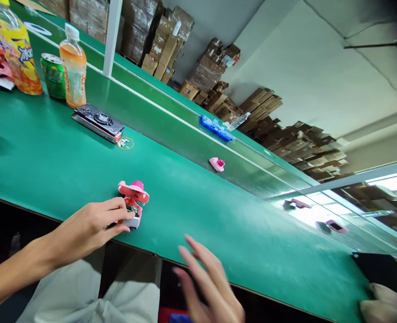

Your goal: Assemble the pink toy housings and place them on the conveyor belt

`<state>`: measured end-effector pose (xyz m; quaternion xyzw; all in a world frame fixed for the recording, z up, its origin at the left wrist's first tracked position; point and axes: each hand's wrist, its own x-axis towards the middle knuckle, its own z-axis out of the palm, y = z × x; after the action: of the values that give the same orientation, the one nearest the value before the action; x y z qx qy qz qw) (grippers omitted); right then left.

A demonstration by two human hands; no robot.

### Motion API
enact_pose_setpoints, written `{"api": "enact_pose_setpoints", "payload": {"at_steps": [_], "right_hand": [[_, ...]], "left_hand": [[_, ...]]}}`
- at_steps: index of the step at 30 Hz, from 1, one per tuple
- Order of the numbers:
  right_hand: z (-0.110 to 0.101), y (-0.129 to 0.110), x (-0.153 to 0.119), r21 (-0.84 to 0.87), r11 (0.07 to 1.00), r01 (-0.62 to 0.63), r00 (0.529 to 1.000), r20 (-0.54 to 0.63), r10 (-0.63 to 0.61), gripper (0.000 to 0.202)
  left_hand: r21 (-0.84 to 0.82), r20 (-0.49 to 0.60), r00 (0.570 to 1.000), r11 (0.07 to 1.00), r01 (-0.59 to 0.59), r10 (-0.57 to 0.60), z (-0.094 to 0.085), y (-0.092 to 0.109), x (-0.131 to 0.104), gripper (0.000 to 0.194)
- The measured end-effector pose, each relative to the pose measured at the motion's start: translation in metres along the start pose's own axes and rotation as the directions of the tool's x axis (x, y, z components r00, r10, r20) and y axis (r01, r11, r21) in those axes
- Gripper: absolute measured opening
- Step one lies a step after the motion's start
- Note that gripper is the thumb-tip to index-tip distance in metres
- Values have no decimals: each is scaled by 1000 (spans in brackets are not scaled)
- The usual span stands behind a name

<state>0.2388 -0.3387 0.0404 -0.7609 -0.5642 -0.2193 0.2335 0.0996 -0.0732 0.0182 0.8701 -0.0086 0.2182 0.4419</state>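
Observation:
My left hand (97, 224) grips a small pink plastic toy shell (134, 193) near the front edge of the green table. Inside the toy, wires and a grey block-like part show beside my fingertips. Its top spreads into a wide pink piece with a darker pink bump. To the right, over the table's front edge, hovers my right hand (208, 282), blurred by motion, its fingers apart and nothing in them. A pink piece with a magenta knob (217, 164) lies farther back on the table.
At the back left stand a large yellow drink bottle (19, 54), a green can (53, 76) and an orange drink bottle (73, 67). A phone (99, 120) lies before them, beside a yellow rubber band (133, 143). A blue tray (216, 128) sits beyond the low divider.

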Motion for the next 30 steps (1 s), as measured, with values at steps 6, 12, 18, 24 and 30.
{"api": "enact_pose_setpoints", "payload": {"at_steps": [6, 12, 18, 24, 30], "right_hand": [[52, -25, 90, 285, 905, 315, 840, 361, -406, 27], [47, -5, 88, 454, 854, 255, 869, 279, -408, 36], [50, 0, 93, 517, 840, 164, 914, 242, -327, 51], [62, 9, 86, 399, 869, 293, 878, 248, -410, 47], [69, 7, 83, 295, 877, 380, 853, 256, -455, 43]], "left_hand": [[66, 25, 999, 997, -27, 26, 8, -4, -5, 18], [-59, -37, 990, 989, 134, -136, -1, -1, -13, 47], [319, -151, 988, 947, 21, 29, 3, -7, -11, 26], [350, -336, 942, 925, 146, -21, 25, -13, -10, 18], [405, -375, 927, 903, 146, 19, 31, -9, -10, 17]]}}
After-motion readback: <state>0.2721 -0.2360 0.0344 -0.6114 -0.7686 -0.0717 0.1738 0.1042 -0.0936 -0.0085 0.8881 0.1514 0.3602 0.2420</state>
